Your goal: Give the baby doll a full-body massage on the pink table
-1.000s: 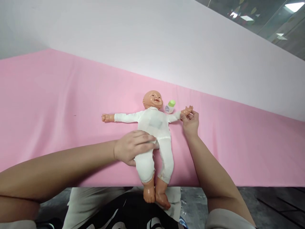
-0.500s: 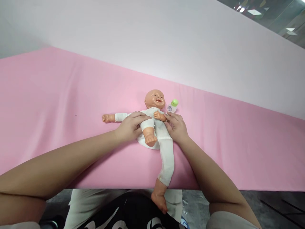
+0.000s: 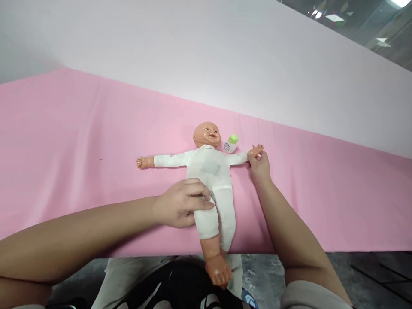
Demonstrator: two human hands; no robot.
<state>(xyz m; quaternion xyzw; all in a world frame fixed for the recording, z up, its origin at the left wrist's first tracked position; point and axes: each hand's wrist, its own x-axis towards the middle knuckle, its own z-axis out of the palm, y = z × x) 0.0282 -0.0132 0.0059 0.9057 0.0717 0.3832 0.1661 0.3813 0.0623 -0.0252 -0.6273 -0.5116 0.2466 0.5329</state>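
Two hands: both of mine are on the doll (image 3: 210, 171), one at each side.
Doll: I see it lying face up on the pink cloth (image 3: 80, 141), arms spread wide, head toward the wall, feet hanging past the near edge of the cloth.
Left hand (image 3: 180, 202): I have it curled around the doll's hip and upper thigh, fingers (image 3: 199, 189) lying across the white suit, thumb side underneath.
Right hand (image 3: 259, 167): I have it pinched shut on the doll's small hand (image 3: 256, 150), holding that arm out straight.
Bottle (image 3: 230, 143): a little white one with a green cap stands just beside the doll's head, between head and outstretched arm, close to my right hand but not touching it.
Obstructions: my left forearm (image 3: 80, 231) crosses the cloth low in view; nothing covers the doll's face or chest.
Behind: a plain pale wall (image 3: 193, 51) rises beyond the cloth.
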